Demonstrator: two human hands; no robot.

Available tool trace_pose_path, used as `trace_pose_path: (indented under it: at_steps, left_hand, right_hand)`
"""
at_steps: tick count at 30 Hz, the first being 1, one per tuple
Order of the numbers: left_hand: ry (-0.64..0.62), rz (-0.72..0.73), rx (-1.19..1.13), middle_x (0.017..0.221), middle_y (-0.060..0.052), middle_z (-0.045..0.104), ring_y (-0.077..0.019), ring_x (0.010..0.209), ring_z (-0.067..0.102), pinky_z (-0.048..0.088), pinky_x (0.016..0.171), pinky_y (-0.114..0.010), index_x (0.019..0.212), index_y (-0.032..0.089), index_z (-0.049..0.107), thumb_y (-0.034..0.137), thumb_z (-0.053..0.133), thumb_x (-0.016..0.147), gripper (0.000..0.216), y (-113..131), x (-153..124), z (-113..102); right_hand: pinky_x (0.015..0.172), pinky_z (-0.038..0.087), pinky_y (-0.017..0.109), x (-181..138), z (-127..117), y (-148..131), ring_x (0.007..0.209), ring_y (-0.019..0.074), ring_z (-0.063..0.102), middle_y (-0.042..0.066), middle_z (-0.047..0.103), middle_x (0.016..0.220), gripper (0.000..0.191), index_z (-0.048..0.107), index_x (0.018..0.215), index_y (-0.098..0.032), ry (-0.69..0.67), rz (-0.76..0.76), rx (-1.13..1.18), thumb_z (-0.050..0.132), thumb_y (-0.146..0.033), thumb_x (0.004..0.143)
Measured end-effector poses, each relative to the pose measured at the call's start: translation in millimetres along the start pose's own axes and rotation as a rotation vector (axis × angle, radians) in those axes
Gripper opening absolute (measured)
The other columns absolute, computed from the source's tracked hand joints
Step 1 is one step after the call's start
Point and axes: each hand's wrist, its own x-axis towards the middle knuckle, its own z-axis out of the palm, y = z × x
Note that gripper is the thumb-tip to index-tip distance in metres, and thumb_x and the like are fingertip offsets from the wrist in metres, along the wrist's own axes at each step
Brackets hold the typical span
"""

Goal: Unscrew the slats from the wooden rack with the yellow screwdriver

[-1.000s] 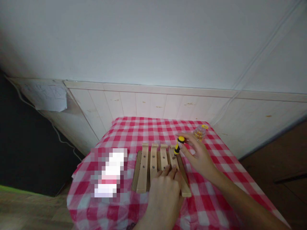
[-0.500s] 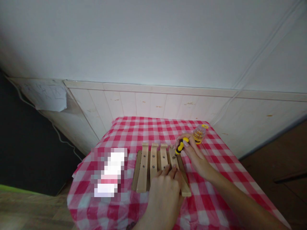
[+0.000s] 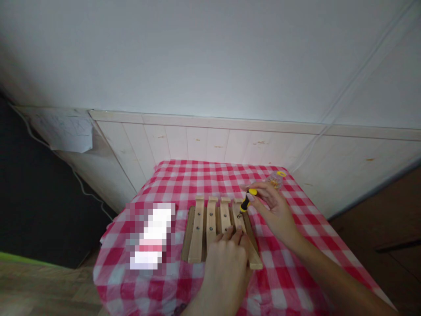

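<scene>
A short yellow-and-black screwdriver [image 3: 247, 202] is pinched in the fingers of my right hand [image 3: 274, 210]. Its handle leans up to the right, and its tip meets a screw [image 3: 239, 215] in the rightmost wooden slat [image 3: 254, 259]. My left hand [image 3: 226, 259] lies over the right part of the slatted wooden piece, fingers stretched out and fingertips resting on the slats; its thumb is hidden. Further left, a wooden slat [image 3: 195, 245] carries two dark screws. The slats sit across darker wood [image 3: 186, 241].
A clear container with a yellow ring [image 3: 281, 174] stands behind my right hand, partly covered by it. On the left of the red-and-white checked tablecloth [image 3: 184, 175] lies a pixelated white item [image 3: 153, 237]. A panelled wall [image 3: 197, 140] borders the table's far edge.
My right hand has turned around the screwdriver and shifted a little right, its fingers opening out more and covering more of the container. The left hand keeps its place.
</scene>
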Motion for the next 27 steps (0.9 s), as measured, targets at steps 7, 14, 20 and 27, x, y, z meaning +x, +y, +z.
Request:
trace_pose_path:
  at_steps: [7, 14, 20, 27]
  left_hand:
    - [-0.002, -0.004, -0.005, 0.142, -0.012, 0.057, -0.0263, 0.133, 0.05, 0.042, 0.111, -0.039, 0.133, 0.008, 0.06, 0.006, 0.057, 0.081, 0.052, 1, 1, -1]
    - [0.018, 0.002, 0.009, 0.141, -0.012, 0.058, -0.0263, 0.132, 0.051, 0.043, 0.11, -0.04, 0.131, 0.01, 0.061, 0.007, 0.057, 0.082, 0.05, 0, 1, 0]
    - [0.008, 0.005, 0.005, 0.143, -0.012, 0.056, -0.0265, 0.133, 0.051, 0.042, 0.11, -0.04, 0.133, 0.01, 0.06, 0.006, 0.06, 0.081, 0.052, 0, 0, -2]
    - [0.011, -0.004, -0.005, 0.142, -0.013, 0.057, -0.0268, 0.133, 0.05, 0.043, 0.11, -0.038, 0.132, 0.008, 0.06, 0.007, 0.059, 0.08, 0.052, 1, 0, -1]
  right_hand:
    - [0.078, 0.057, 0.033, 1, -4, -8, 0.098, 0.0215, 0.067, 0.007, 0.07, 0.106, 0.017, 0.064, 0.107, -0.027, -0.008, -0.201, -0.313, 0.051, -0.03, 0.098]
    - [0.064, 0.057, 0.033, 3, -4, -11, 0.075, 0.0204, 0.066, 0.005, 0.07, 0.09, 0.013, 0.067, 0.097, -0.025, 0.036, -0.249, -0.482, 0.066, -0.036, 0.09]
    - [0.087, 0.058, 0.042, 0, -6, -14, 0.098, 0.0241, 0.071, 0.006, 0.074, 0.114, 0.03, 0.065, 0.121, -0.029, -0.072, -0.225, -0.496, 0.053, -0.022, 0.094]
    - [0.079, 0.059, 0.037, -3, -1, -11, 0.088, 0.0236, 0.073, 0.005, 0.077, 0.098, 0.014, 0.067, 0.103, -0.026, -0.023, -0.206, -0.449, 0.061, -0.028, 0.091]
